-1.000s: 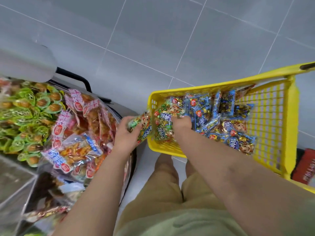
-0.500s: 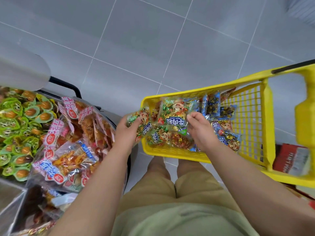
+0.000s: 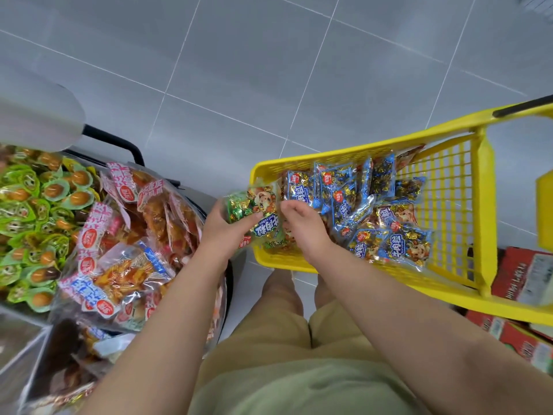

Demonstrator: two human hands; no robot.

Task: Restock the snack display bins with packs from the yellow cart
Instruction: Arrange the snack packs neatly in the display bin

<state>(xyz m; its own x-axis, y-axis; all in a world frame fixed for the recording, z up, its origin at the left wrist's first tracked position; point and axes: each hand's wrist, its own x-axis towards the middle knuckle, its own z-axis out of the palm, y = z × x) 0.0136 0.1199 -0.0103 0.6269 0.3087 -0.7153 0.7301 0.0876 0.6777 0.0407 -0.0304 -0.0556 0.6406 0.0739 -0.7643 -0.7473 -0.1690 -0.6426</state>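
While the grey tiled floor (image 3: 239,70) fills the upper part of the view, the yellow cart (image 3: 484,205) stands on it to the person's right, its mesh walls around a loose heap of blue packs (image 3: 398,247). Red cartons (image 3: 523,277) lie beyond the cart's right side. To the person's left are the display bins (image 3: 193,193), one piled with red-and-white packs (image 3: 134,235) and the one beyond it with green-wrapped snacks (image 3: 30,211); a nearer compartment at the lower left holds darker packs (too blurred to make out). Between bins and cart, just at the cart's near-left corner, the left hand (image 3: 223,232) grips a small bundle of green packs (image 3: 254,205), thumb across the front and fingers curled behind. The right hand (image 3: 302,226) is just beside it over the cart's corner, its fingers (image 3: 287,208) bent down against the bundle's right edge; whether they actually grip a pack cannot be told.
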